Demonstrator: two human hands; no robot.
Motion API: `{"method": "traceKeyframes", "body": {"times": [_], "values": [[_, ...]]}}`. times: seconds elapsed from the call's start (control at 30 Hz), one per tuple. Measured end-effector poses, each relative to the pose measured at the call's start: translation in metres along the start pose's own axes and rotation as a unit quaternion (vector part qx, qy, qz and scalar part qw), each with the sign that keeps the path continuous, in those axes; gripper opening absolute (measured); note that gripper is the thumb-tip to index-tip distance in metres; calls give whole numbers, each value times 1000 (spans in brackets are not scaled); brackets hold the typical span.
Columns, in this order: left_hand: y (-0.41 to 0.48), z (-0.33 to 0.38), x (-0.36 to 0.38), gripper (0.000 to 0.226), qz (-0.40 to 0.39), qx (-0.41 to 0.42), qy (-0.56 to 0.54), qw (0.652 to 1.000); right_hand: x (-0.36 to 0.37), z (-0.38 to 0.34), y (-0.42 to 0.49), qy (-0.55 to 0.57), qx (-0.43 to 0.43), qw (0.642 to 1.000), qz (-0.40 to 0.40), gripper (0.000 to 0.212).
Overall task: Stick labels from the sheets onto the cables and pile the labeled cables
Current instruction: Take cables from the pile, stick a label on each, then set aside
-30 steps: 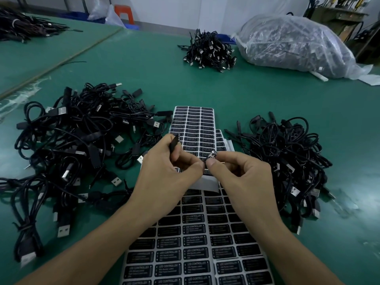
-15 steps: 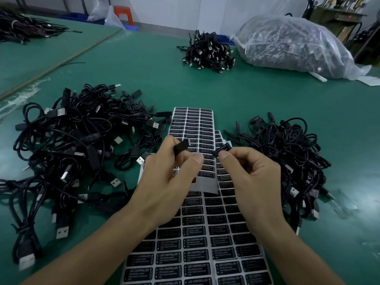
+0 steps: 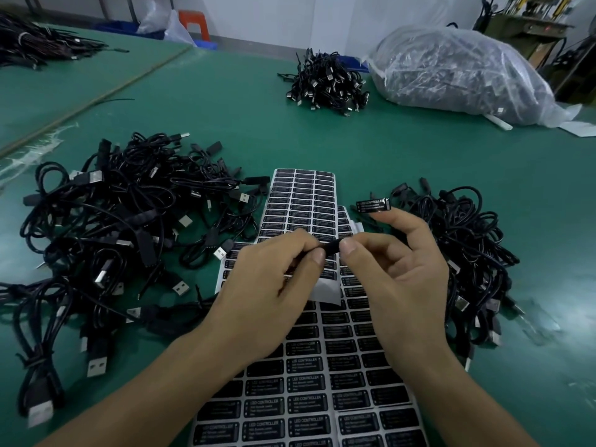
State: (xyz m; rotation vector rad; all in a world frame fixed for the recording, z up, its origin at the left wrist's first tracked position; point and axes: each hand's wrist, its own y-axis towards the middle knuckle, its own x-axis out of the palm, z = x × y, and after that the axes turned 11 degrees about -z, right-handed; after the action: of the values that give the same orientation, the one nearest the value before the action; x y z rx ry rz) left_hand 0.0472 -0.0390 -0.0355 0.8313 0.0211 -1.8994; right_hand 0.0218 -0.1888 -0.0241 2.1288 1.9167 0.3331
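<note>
My feed is evenly lit from above, cool and a little dim across the green table [image 3: 419, 150]. Pale glare sits on the table's right side and left edge, and the bag [image 3: 451, 69] shines white. The left hand [image 3: 267, 285] and right hand [image 3: 403, 279] throw soft shadows onto the sheets [image 3: 303, 201]. The wide lens bows the table's seam and far edge. Print on the near sheets is smeared, the left pile [image 3: 96, 227] softens toward the corner, and the cable [image 3: 330, 246] between the fingertips is a dark blur.
</note>
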Motion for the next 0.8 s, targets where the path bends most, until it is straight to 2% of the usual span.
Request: {"method": "traceKeyframes", "body": {"times": [0.17,0.27,0.43,0.5,0.63,0.8], "values": [[0,-1,-4,22,-4,-8,45,999,-4,1,4,44,4,999,-2,34],[0,-5,-5,30,-12,-16,72,997,-5,2,5,46,9,999,2,33],[-1,-8,-2,31,3,-36,9,999,-7,5,5,13,14,999,37,12],[0,-10,-1,28,17,-52,-16,998,-7,5,5,19,27,998,46,16],[1,-9,1,27,28,-63,-31,997,-2,5,2,17,52,998,-4,9],[0,-9,2,27,18,-66,-64,996,2,5,0,-7,68,997,-39,16]]}}
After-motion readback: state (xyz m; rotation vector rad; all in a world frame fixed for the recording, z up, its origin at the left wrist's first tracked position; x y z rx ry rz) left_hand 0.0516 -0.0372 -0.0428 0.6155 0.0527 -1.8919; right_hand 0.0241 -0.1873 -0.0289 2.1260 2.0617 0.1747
